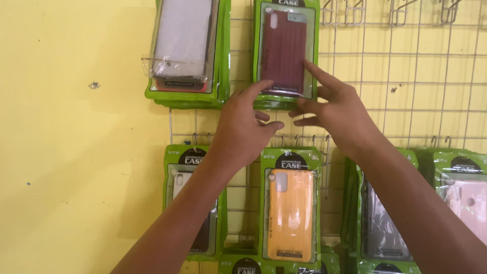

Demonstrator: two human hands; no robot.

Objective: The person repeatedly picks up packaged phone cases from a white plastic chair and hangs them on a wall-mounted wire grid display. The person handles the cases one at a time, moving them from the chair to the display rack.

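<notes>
Yellow wall fills the background, with a white wire grid fixed to it and rows of phone cases in green packets hanging from its hooks. Both hands reach up to the dark red case packet in the top row, which hangs at the front of a small stack of like packets. The left hand has its fingers spread, the forefinger lying against the packet's lower left corner and the others curled loosely beneath its bottom edge; it closes on nothing that I can see. The right hand is open too, the forefinger stretched up along the packet's right edge and the remaining fingers pointing left under the stack, just short of the left hand's fingertips. To the left hangs a pale grey case packet, tilted a little, with a loose clear flap. Below, an orange case packet hangs between the forearms, a white and dark one sits partly behind the left arm, a grey one partly behind the right arm, and a pink one at the far right. Judging by the hands, the red packet is being squared or steadied on its hook, and a firm hold would need the fingers to close on its lower edge from both sides.
</notes>
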